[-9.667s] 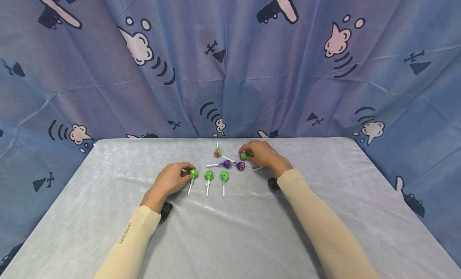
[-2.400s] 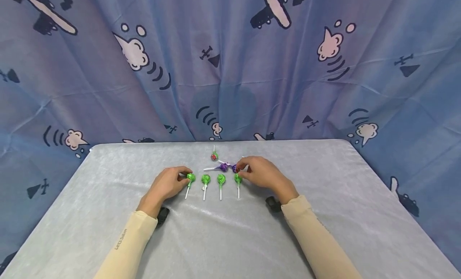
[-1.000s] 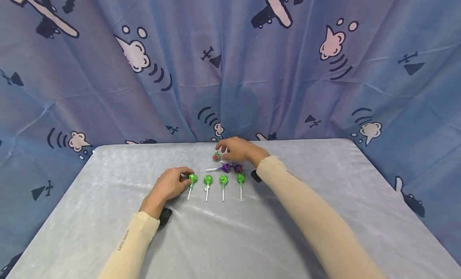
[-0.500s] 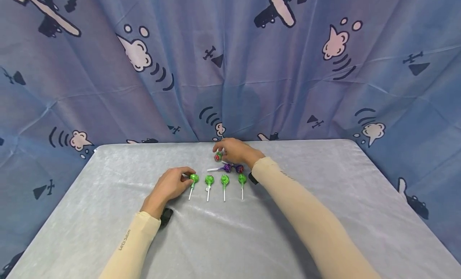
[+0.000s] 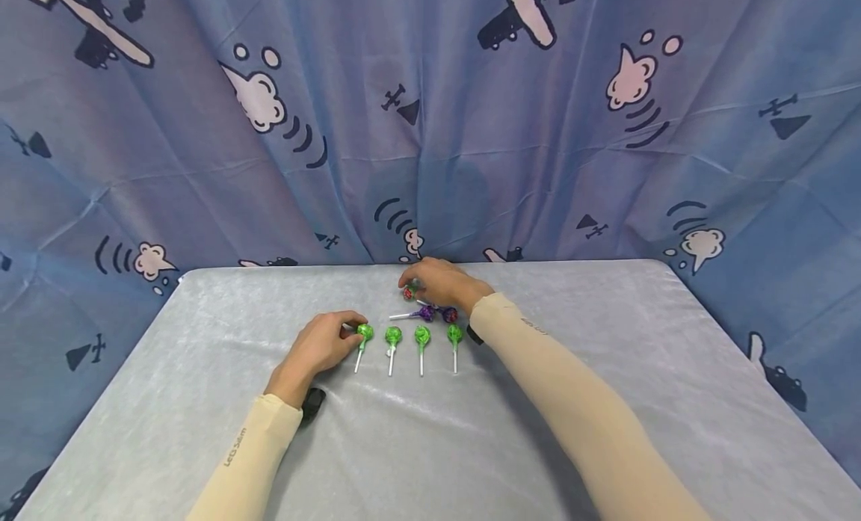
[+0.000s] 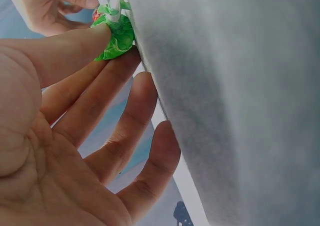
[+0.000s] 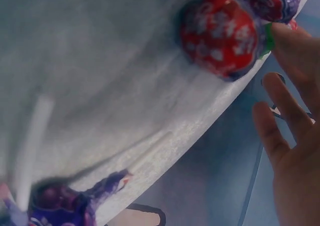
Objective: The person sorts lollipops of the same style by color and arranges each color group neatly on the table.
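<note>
The left hand (image 5: pixel 321 345) has its grip pinched on the leftmost green lollipop (image 5: pixel 365 332); the right hand (image 5: pixel 445 283) curls its grip round the red-and-green lollipop (image 5: pixel 408 292) behind. Four greens form a row, seemingly done; that one and two purple lollipops (image 5: pixel 427 313) seem left. No container shows, only the surface (image 5: pixel 377 454).

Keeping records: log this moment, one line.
left hand: pinches leftmost green lollipop; right hand: curled around red-green lollipop; purple lollipops: on table

Forward-down head view over table (image 5: pixel 377 446), 2 tilted wrist close-ups, head and right apparently sharing purple lollipops (image 5: pixel 427 313)
</note>
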A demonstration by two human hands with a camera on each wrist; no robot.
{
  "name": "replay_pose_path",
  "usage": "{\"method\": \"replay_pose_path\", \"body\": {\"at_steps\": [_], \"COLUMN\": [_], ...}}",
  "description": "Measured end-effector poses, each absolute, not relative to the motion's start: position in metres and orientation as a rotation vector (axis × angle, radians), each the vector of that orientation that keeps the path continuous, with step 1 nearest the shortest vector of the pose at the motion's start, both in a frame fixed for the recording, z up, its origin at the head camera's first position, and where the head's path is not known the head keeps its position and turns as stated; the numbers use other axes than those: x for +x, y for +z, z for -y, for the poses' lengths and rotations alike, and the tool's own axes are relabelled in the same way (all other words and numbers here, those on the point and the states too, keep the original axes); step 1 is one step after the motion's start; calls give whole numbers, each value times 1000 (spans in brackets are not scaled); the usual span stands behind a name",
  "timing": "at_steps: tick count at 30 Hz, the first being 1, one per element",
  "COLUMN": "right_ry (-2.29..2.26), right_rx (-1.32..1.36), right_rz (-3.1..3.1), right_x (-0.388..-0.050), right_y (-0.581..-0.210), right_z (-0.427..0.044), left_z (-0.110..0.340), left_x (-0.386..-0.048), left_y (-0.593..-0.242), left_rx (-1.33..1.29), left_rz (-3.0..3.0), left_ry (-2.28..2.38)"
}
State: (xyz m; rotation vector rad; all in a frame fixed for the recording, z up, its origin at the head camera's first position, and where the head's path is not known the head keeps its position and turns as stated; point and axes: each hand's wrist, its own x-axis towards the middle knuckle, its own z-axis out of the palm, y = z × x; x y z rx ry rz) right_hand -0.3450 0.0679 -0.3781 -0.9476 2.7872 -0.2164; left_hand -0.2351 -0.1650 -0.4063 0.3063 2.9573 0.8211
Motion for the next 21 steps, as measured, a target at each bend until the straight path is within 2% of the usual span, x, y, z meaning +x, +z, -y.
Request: {"method": "replay_pose_path", "body": {"at_steps": [21], "right_ry": [-158], "right_rx": [-955], "right_rz": [-2764], "right_x": [-345], "right_y": [-381], "right_z": [-73], "left_z": [165], "left_x": [-236], "left_y": [-406], "left_rx": [321], "left_rz": [-2965], "left_ry": [830]}}
